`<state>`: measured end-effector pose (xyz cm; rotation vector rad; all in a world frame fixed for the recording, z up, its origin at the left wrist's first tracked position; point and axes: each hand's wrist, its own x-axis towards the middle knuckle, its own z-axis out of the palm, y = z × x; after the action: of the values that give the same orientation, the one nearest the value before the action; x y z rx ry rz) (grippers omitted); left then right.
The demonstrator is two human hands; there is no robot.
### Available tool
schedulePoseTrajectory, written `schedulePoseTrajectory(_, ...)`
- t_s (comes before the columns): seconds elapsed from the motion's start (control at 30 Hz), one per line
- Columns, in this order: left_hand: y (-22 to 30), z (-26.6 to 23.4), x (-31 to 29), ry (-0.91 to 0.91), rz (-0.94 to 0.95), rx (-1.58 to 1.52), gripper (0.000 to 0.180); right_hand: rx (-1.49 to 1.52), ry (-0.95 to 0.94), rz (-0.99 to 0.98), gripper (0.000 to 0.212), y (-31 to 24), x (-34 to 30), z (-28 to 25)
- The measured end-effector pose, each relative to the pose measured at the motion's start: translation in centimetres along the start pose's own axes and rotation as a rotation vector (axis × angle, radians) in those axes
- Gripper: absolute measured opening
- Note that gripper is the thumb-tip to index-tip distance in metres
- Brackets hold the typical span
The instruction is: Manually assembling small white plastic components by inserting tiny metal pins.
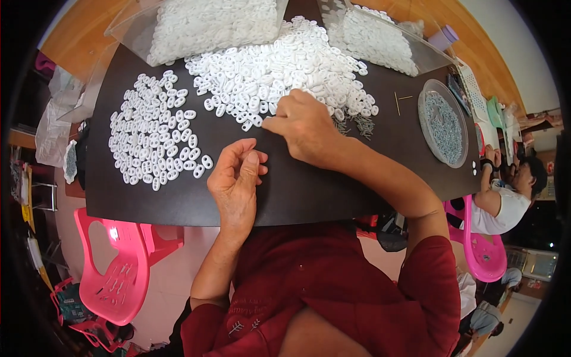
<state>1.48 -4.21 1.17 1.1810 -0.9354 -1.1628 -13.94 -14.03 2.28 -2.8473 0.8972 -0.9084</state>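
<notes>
My right hand reaches over the near edge of a large heap of white oval plastic pieces, each with two holes. Its fingers are closed, the fingertips beside a piece at the heap's edge; whatever they grip is hidden. Closer to me, my left hand is held above the dark table with thumb and fingers pinched together. Anything between them is hidden or too small to make out. Left of both hands lies a spread group of similar white pieces. Small grey screws are by my right wrist.
Two clear bins of white pieces, a left bin and a right bin, stand behind the heap. A round clear tub of screws is at right. Pink chairs and another seated person flank the table.
</notes>
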Motion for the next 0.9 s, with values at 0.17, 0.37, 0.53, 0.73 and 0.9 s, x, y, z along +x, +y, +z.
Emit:
schedulePoseTrajectory(0.17,0.1,-0.7,0.5,-0.014,-0.022,-0.021,0.022,-0.075,0.013,0.12,0.019,1.3,-0.8,-1.5)
schedulePoseTrajectory(0.37,0.4,-0.7,0.5,-0.012,0.088,0.252,0.022,0.046,0.04,0.184,0.014,0.6,-3.1,-2.5)
schedulePoseTrajectory(0.53,0.6,-0.3,0.8,-0.003,0.064,0.256,0.021,-0.018,0.055,0.131,0.013,-0.4,-1.6,-1.0)
schedulePoseTrajectory(0.73,0.9,-0.4,0.5,0.007,0.03,0.184,0.021,-0.089,0.032,-0.004,0.009,-0.5,0.2,1.3)
schedulePoseTrajectory(0.9,0.9,-0.6,0.3,0.03,0.0,0.139,0.021,-0.187,-0.026,-0.072,0.01,-0.5,0.8,1.7)
